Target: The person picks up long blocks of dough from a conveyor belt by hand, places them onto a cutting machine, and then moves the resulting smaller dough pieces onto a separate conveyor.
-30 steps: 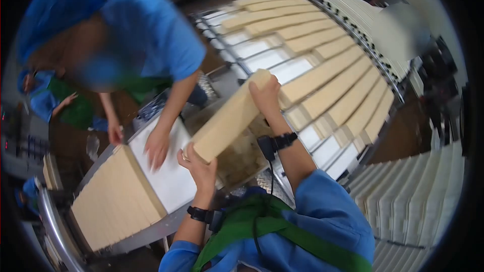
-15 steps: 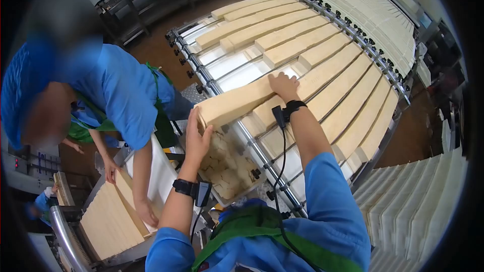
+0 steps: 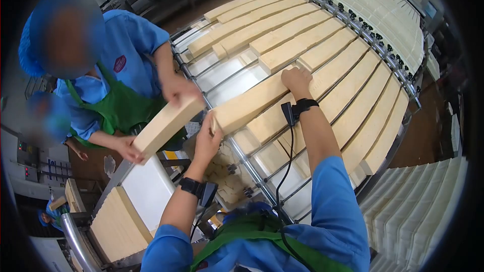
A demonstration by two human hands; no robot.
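Observation:
A long pale-yellow block [image 3: 254, 103] lies across the rods and white surface of the conveyor, in one of its lanes. My left hand [image 3: 207, 141] grips its near end, with the thumb and fingers curled at the end face. My right hand [image 3: 297, 80] is closed over its far end, knuckles up, and hides that end. Rows of similar pale blocks [image 3: 348, 103] lie side by side between metal rods on both sides of it. What the blocks are made of cannot be told.
At left a co-worker [image 3: 121, 85] holds another pale block [image 3: 164, 126] with both hands. Below it are a white belt [image 3: 146, 184] and more blocks [image 3: 118, 229]. A bin of broken pieces [image 3: 229, 174] stands below my left forearm. White pleated stacks [image 3: 408, 211] are at right.
My hands and the block have moved slightly right, and the block sits lower in its lane. The co-worker has straightened up and lifted a block from the lower left.

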